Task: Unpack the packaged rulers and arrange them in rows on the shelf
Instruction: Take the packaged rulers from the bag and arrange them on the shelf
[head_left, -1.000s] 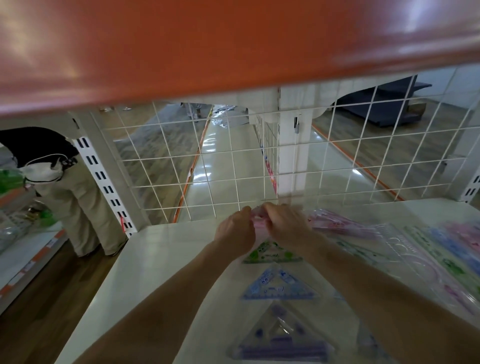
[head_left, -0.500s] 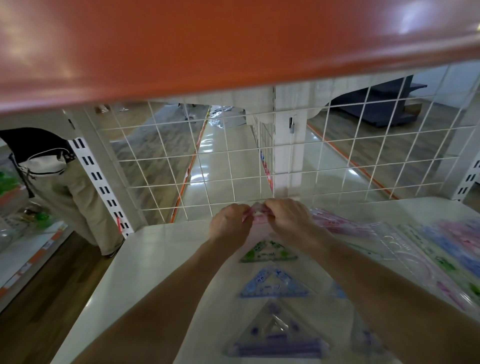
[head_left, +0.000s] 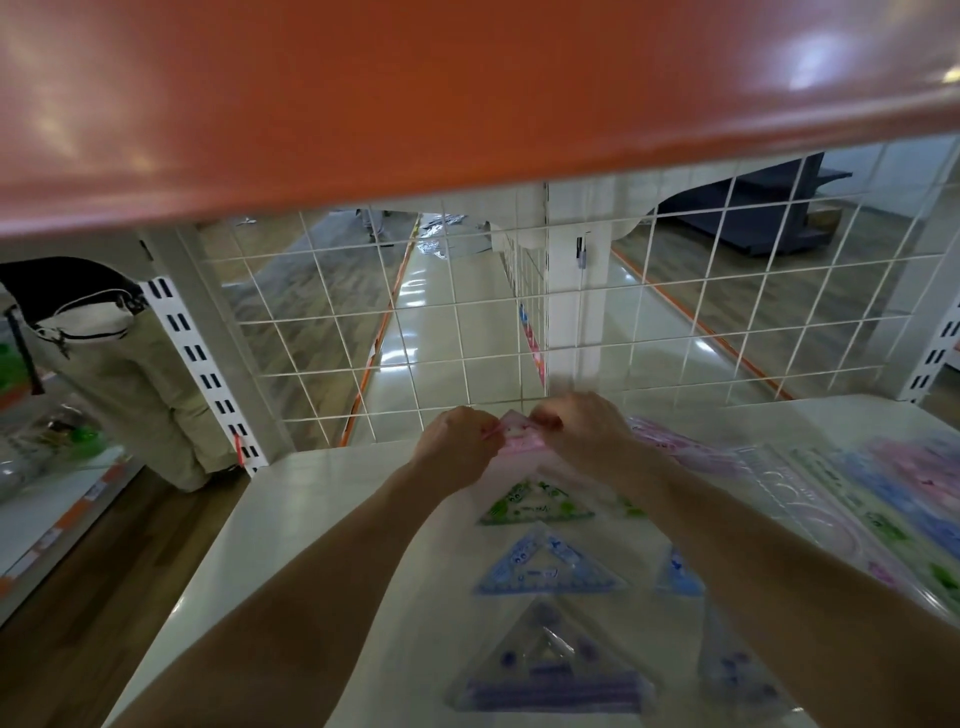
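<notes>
Where the white shelf (head_left: 322, 519) comes nearest, under the orange edge of the shelf above (head_left: 467, 93), a purple triangle ruler (head_left: 550, 670) lies flat in clear wrap. Beyond it a blue triangle ruler (head_left: 545, 569) and then a green triangle ruler (head_left: 535, 504) follow in one line toward the back. More triangles lie just to their right, mostly hidden under the right forearm. At the far end of the line, just past the green one, sits a pink pack (head_left: 519, 441). It looks to be another wrapped triangle ruler, though blur makes that hard to confirm. The left hand (head_left: 457, 441) pinches its top from the left with curled fingers. The right hand (head_left: 582, 431) pinches the same top from the right, and the two hands almost meet. Off to the right, long rulers (head_left: 883, 499) in clear, green, blue and pink lie side by side on the shelf. Behind the hands stands a white wire grid (head_left: 467, 338), with a glossy floor (head_left: 431, 322) showing through it. At far left a person in beige trousers (head_left: 119, 374) stands beside the slotted upright.
</notes>
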